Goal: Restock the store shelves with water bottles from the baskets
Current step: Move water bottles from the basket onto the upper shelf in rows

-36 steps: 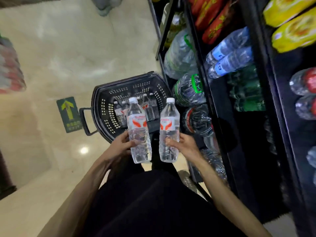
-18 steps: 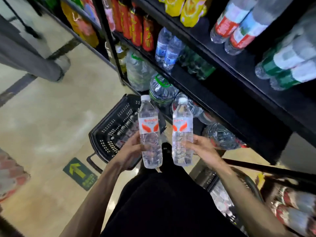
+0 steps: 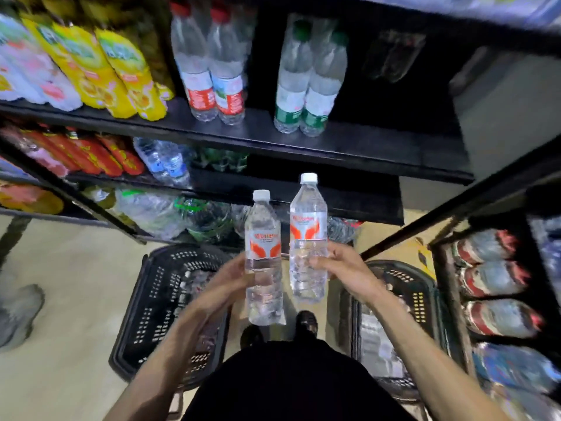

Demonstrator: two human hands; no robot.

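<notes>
Bottles (image 3: 263, 226), two, in hand before the shelves (image 3: 334, 144)

Item 1, left bottle (image 3: 263, 268): clear, white cap, orange label, upright. The left hand (image 3: 226, 284) grasps its lower half from the left, fingers curled round it.
Item 2, right bottle (image 3: 308, 214): same kind, upright, held slightly higher and just beside the first, with a narrow gap between. The right hand (image 3: 346, 268) grasps its middle from the right.
Both are in front of the body, above the floor.
Stock: left basket (image 3: 158, 299), black, on the floor under the left arm; right basket (image 3: 419, 293) under the right arm. Each holds bottles.
The shelves carry rows of other drinks.
</notes>
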